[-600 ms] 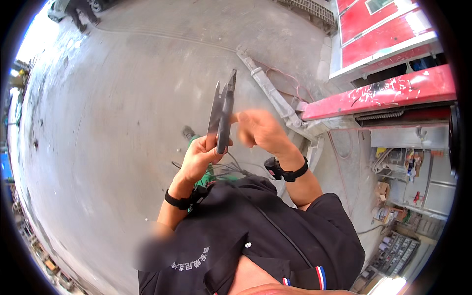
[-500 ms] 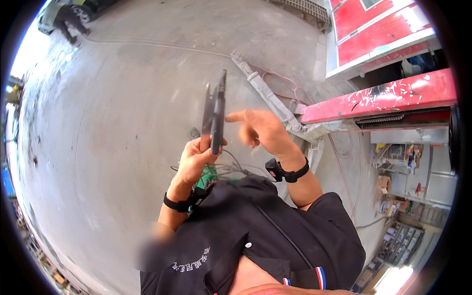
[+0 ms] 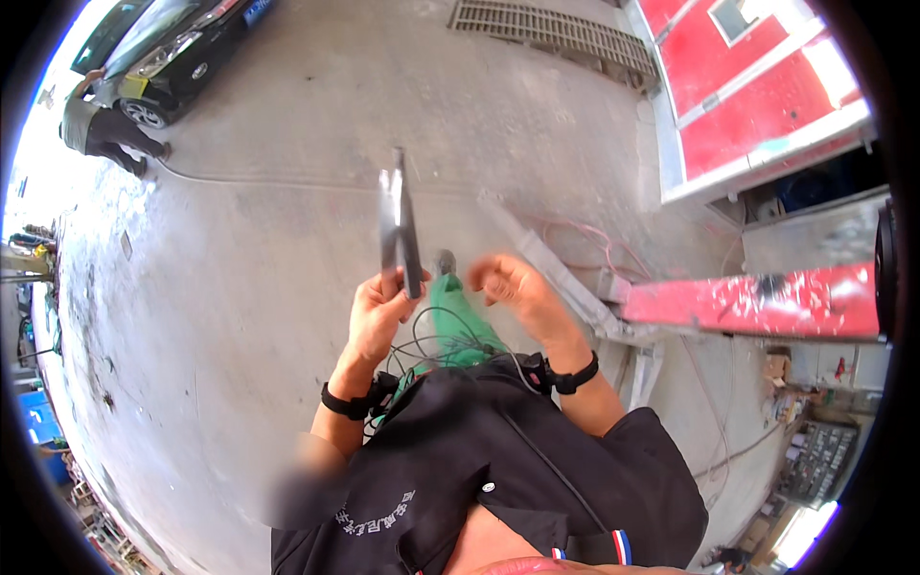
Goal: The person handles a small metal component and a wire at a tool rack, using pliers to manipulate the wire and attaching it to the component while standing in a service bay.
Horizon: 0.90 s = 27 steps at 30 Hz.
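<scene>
Shirt [image 3: 460, 441], black, sits nearest. Left hand's [image 3: 377, 316] fingers grip the lower end of a dark two-pronged metal part [image 3: 407, 240], prongs aimed away from the body. Right hand [image 3: 522, 295] is apart, right of it, fingers released, loosely bent. Beyond: green trousers [image 3: 452, 305], red beam [image 3: 747, 305] right; far left, person [image 3: 91, 125] beside black car [image 3: 192, 72].

Bright daylight from left, glare on concrete floor [image 3: 240, 249], dark curved fisheye rim, motion-blurred lift arm [image 3: 551, 261]
</scene>
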Tool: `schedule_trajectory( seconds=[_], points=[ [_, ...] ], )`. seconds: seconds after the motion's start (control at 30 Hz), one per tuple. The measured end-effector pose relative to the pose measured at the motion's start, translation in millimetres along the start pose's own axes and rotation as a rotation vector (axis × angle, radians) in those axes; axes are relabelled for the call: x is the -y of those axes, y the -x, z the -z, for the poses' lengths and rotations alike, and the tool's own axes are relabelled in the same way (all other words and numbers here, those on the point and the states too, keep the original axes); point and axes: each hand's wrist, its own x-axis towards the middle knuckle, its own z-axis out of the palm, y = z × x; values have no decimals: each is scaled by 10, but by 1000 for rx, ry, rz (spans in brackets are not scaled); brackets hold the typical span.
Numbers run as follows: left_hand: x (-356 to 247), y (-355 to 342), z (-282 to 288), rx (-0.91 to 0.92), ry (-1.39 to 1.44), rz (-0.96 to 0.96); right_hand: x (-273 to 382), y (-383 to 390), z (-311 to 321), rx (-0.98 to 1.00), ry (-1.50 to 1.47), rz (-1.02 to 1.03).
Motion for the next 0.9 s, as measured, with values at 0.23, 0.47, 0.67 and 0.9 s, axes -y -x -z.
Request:
schedule_trajectory(
  seconds=[0.23, 0.47, 0.67, 0.9],
  points=[
    [-282, -1676, 172, 131, -28, 189, 313, -1959, 252, 212, -12, 32],
    [-472, -3434, 116, 175, 21, -9, 976, -3370, 809, 100, -56, -67],
    [-910, -4924, 467, 307, 19, -5, 1290, -4775, 1373, -17, -341, 17],
    [-1982, -6987, 934, 337, -9, -28, 2310, -6356, 2164, -235, -431, 69]
  ],
)
